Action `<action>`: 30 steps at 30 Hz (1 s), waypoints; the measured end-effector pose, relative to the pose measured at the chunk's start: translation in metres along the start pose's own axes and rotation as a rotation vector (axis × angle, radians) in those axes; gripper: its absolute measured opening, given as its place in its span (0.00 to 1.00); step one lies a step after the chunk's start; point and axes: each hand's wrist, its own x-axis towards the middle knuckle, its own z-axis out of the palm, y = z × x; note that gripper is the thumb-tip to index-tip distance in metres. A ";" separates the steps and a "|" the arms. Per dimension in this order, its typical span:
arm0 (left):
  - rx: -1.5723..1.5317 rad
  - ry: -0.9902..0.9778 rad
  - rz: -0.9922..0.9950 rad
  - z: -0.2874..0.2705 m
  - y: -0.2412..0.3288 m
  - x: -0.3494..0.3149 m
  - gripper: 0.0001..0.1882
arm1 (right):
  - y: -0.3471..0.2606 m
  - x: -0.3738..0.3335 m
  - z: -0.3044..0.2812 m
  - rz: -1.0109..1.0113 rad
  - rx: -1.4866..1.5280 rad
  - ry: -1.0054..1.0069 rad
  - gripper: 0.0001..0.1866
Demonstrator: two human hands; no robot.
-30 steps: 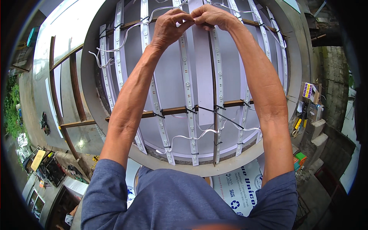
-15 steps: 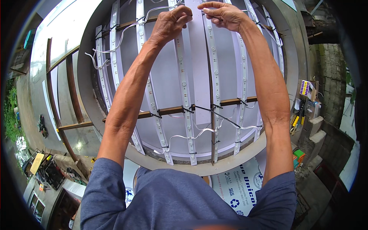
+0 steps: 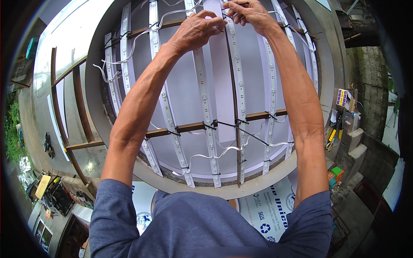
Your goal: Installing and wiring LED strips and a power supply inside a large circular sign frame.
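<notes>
Surrounding pinched left hand (image 3: 198, 31) and right hand (image 3: 251, 16), grip unclear: light strips (image 3: 234, 53), crossbar (image 3: 174, 23), wire (image 3: 114, 62)

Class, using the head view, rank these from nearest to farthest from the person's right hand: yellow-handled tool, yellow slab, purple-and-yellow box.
From the right hand:
1. Purple-and-yellow box: right of the round frame.
2. Yellow-handled tool: right side, lower in view.
3. Yellow slab: far left, lower still.
</notes>
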 end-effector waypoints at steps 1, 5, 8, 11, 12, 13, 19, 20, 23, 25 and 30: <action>0.003 -0.003 -0.002 0.001 -0.004 -0.002 0.09 | 0.000 0.003 0.005 -0.001 0.004 -0.003 0.13; -0.023 0.063 -0.115 0.001 0.008 0.008 0.07 | 0.018 0.011 -0.002 -0.140 -0.177 0.029 0.14; -0.249 0.122 -0.319 -0.001 0.013 0.012 0.05 | 0.021 0.010 0.011 -0.147 0.121 0.067 0.12; -0.432 0.197 -0.431 -0.007 0.011 0.014 0.06 | 0.013 0.001 0.022 -0.249 0.176 0.179 0.11; -0.550 0.187 -0.505 -0.008 0.013 0.018 0.06 | 0.012 -0.002 0.023 -0.285 0.163 0.195 0.10; -0.669 0.176 -0.579 -0.008 0.016 0.021 0.06 | 0.012 -0.003 0.023 -0.283 0.162 0.195 0.10; -0.816 0.197 -0.637 -0.009 0.009 0.031 0.06 | 0.009 -0.003 0.032 -0.380 -0.072 0.297 0.13; -0.803 0.186 -0.624 -0.010 0.008 0.032 0.06 | 0.007 -0.004 0.030 -0.391 -0.258 0.318 0.14; -0.839 0.205 -0.590 -0.008 0.005 0.034 0.07 | 0.007 -0.005 0.030 -0.397 -0.421 0.355 0.14; -0.954 0.240 -0.574 -0.007 -0.001 0.032 0.09 | 0.010 -0.005 0.030 -0.648 -0.661 0.472 0.11; -1.002 0.243 -0.551 -0.009 -0.008 0.025 0.10 | 0.007 -0.009 0.040 -0.731 -0.778 0.508 0.09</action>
